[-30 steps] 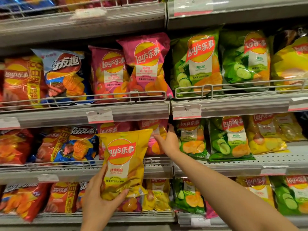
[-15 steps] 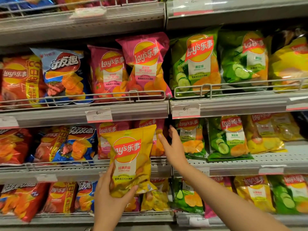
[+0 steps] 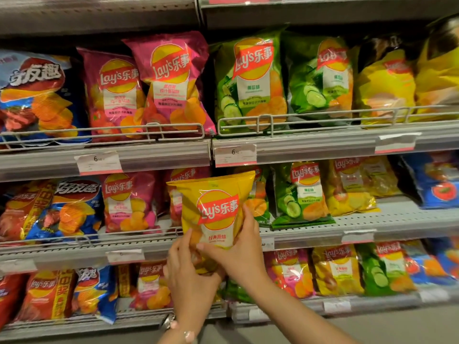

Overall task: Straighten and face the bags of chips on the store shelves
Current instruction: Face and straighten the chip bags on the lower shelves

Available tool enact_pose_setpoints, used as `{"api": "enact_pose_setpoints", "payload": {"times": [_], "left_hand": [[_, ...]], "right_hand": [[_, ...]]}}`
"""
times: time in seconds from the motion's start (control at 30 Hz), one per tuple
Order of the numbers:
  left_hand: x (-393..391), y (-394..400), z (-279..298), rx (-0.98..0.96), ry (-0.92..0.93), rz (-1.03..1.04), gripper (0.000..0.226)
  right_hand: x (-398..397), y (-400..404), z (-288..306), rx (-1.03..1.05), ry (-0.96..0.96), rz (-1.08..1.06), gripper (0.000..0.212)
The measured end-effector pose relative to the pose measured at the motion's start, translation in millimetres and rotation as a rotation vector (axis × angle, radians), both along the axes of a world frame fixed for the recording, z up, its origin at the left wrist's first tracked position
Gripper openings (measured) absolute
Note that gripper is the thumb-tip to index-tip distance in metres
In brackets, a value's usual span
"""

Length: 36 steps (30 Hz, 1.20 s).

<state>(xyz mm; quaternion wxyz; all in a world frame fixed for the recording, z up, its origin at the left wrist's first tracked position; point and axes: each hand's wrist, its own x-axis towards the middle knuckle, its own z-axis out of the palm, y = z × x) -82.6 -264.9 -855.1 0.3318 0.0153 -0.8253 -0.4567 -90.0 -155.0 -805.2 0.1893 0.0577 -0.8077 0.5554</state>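
Observation:
A yellow Lay's chip bag (image 3: 213, 204) stands upright, face toward me, in front of the middle shelf (image 3: 308, 234) near its centre joint. My left hand (image 3: 188, 276) grips its lower left corner from below. My right hand (image 3: 242, 247) holds its lower right edge, thumb across the front. Behind it sit pink Lay's bags (image 3: 129, 202) to the left and green cucumber bags (image 3: 300, 194) to the right. The bag's bottom is hidden by my hands.
The upper shelf (image 3: 149, 155) holds pink (image 3: 171, 80), green (image 3: 250, 80) and yellow bags (image 3: 387, 83) behind a wire rail. The bottom shelf (image 3: 372, 299) carries red, blue, yellow and green bags. Price tags (image 3: 234, 155) hang on the shelf edges.
My right hand left the middle shelf and came onto the yellow bag's right edge. The bag moved up and to the right, now held by both hands.

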Motion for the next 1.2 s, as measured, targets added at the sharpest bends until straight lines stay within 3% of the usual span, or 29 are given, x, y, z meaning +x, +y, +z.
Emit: {"api": "enact_pose_setpoints", "payload": {"times": [0.23, 0.33, 0.47, 0.53, 0.67, 0.77, 0.83, 0.97, 1.2], "left_hand": [[-10, 29, 0, -0.051, -0.006, -0.242, 0.106], [-19, 35, -1, 0.008, 0.001, -0.411, 0.084], [-40, 53, 5, -0.087, 0.087, -0.469, 0.033], [-49, 67, 12, -0.188, 0.104, -0.47, 0.029], [-72, 101, 25, -0.647, 0.217, -0.415, 0.061], [-93, 128, 28, -0.999, 0.052, -0.322, 0.121], [-107, 142, 21, -1.136, -0.043, -0.238, 0.136], [-122, 159, 10, -1.21, -0.158, -0.155, 0.146], [-128, 161, 4, -1.199, -0.164, -0.1, 0.141]], "right_hand": [[-6, 48, 3, 0.018, 0.07, -0.13, 0.094], [-8, 81, 4, -0.009, 0.067, -0.15, 0.088], [-5, 128, 4, -0.029, 0.022, -0.19, 0.087], [-1, 152, 3, -0.032, 0.027, -0.217, 0.088], [9, 204, 1, -0.033, 0.045, -0.298, 0.086], [15, 245, -1, -0.042, 0.043, -0.378, 0.082], [18, 272, -2, -0.035, 0.041, -0.453, 0.078], [16, 322, -2, 0.028, 0.026, -0.572, 0.068], [-10, 385, 4, 0.071, -0.065, -0.74, 0.069]]}}
